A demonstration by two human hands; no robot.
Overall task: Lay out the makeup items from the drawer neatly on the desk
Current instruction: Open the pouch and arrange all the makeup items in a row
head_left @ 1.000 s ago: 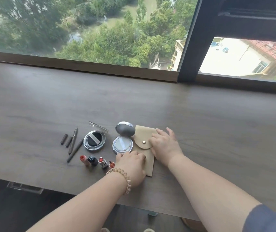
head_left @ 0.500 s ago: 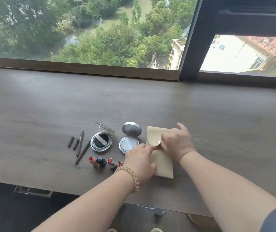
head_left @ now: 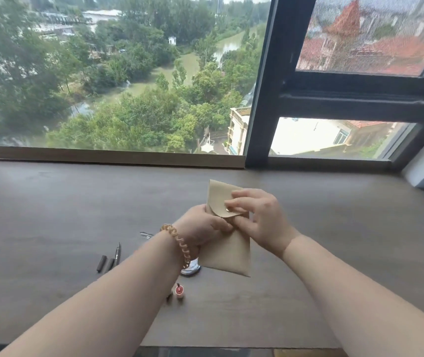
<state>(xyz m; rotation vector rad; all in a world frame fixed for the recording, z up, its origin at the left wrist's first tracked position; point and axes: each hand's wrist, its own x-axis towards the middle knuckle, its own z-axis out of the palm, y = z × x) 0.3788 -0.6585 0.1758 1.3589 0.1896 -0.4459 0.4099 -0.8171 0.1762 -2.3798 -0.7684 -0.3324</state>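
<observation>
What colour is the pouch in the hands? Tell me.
The pouch is plain beige, with a metal snap; best in the head view.

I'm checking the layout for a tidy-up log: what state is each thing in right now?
pouch: held above the desk, flap folded down.
left hand: grips the pouch's left edge.
right hand: pinches the flap at its snap.
lipstick: upright, uncapped.
pen: lying flat, tip bare.
compact: mostly hidden behind the left wrist.
</observation>
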